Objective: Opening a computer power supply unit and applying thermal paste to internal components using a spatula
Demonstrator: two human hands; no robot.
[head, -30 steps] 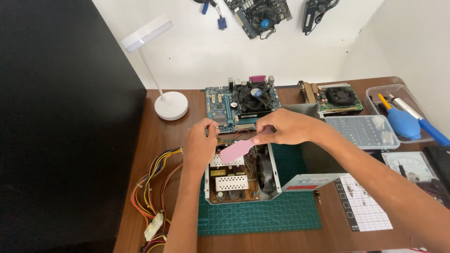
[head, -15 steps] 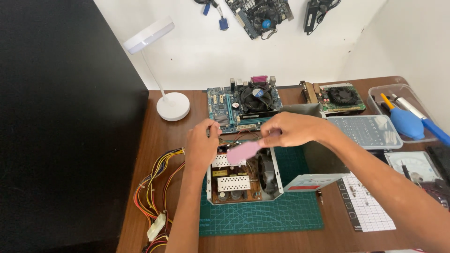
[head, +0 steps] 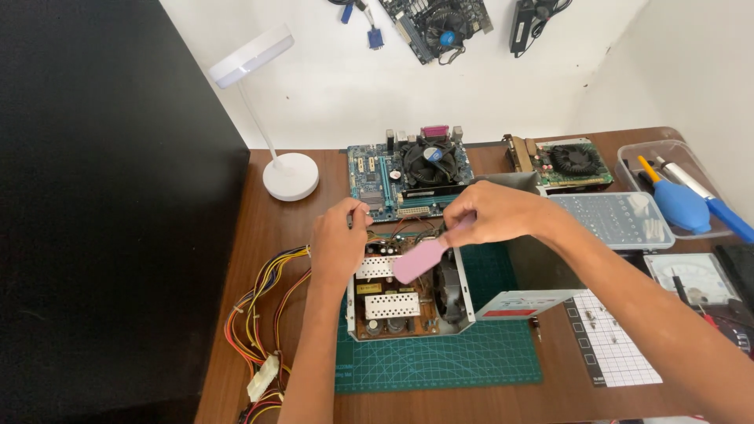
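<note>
Wooden desk (head: 259, 235) under a white wall, green mat (head: 440, 361) in the middle. On it sits the power supply (head: 404, 294), cover already off, board bare. The left hand (head: 339, 243) rests closed on its far left corner; the right hand (head: 491, 212) pinches a pink tool (head: 420, 259) just above the board. Compared with a second ago, the tool's tip has dropped lower and nearer the fan (head: 449, 286); work inside looks barely begun.

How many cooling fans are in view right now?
4: on the desk motherboard, on the graphics card, on the wall-hung board, and inside the open power supply. Others may be hidden behind the hands.
</note>
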